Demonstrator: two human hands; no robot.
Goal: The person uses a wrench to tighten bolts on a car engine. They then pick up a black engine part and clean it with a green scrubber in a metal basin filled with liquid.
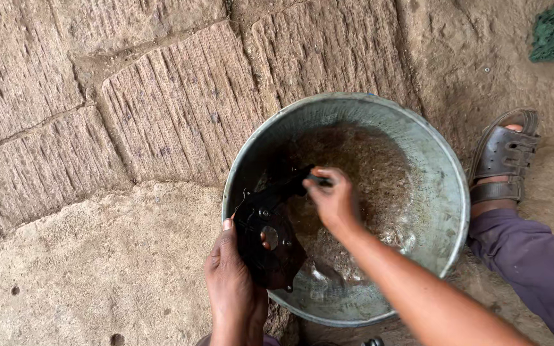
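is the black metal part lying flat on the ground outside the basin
No, the left hand holds the black metal part up over the metal basin, with the right hand at its top end.

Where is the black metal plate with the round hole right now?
In the head view, the black metal plate sits over the near-left rim of the grey metal basin, gripped by the left hand and right hand.
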